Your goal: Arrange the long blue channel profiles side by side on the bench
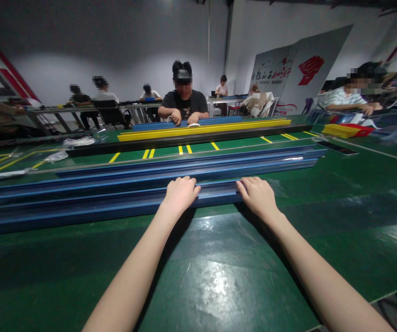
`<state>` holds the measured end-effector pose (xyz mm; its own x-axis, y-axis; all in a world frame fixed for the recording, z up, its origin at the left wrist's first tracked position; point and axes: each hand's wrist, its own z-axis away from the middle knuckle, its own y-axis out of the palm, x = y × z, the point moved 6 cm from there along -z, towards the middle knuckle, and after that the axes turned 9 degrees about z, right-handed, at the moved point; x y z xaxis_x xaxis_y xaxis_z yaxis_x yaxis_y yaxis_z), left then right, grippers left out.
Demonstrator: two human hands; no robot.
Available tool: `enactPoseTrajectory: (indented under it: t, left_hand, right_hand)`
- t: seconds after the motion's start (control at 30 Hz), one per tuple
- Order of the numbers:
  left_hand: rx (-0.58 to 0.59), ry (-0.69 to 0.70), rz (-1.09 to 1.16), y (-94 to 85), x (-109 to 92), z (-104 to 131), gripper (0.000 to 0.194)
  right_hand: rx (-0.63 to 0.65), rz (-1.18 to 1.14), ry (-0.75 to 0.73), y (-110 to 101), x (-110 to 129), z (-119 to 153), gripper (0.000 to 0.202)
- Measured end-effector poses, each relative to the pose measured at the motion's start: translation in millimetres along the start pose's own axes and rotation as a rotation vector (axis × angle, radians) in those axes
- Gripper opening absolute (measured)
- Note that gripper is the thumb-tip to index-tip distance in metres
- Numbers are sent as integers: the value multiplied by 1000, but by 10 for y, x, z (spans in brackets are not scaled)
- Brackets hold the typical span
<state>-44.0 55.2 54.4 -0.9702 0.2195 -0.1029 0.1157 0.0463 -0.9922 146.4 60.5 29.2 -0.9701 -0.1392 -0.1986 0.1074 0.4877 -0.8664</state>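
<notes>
A long blue channel strip (91, 206) lies across the green table, its left end running out of view. My left hand (182, 193) is closed over this strip near its right part, with the thumb on the near side. At the strip's right end my right hand (258, 196) grips it too, fingers curled over the far edge. Between the two hands a short stretch of the strip shows. Just beyond lie more blue strips (253, 167), parallel to the held one. Clear plastic film (212, 230) is spread on the table below my hands.
Farther off, a yellow strip (205, 130) and a black strip (150, 144) lie crosswise on the green table (357, 184). A person (184, 101) works opposite. Yellow and red trays (343, 131) stand at the right, beside another person (350, 94).
</notes>
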Motion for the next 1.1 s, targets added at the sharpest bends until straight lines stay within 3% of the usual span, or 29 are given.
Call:
enactPoseTrajectory:
  t: [0.13,0.37,0.5,0.87,1.1]
  left_hand:
    - [-32,-7,-24,-9,1,0,34]
    - [-36,196,58,79,-237,-1,32]
    - [-21,229,90,133,-272,-9,31]
    - [-19,136,26,57,-159,-8,32]
    - [-26,-20,-49,-1,18,-3,33]
  right_hand:
    - [10,-3,-43,-7,84,12,42]
    - [-67,-81,-225,-11,325,66,41]
    - [-88,-107,-281,-16,377,81,41]
    - [-83,-82,-205,-80,269,47,40]
    - [-80,-54,-68,-75,138,29,40]
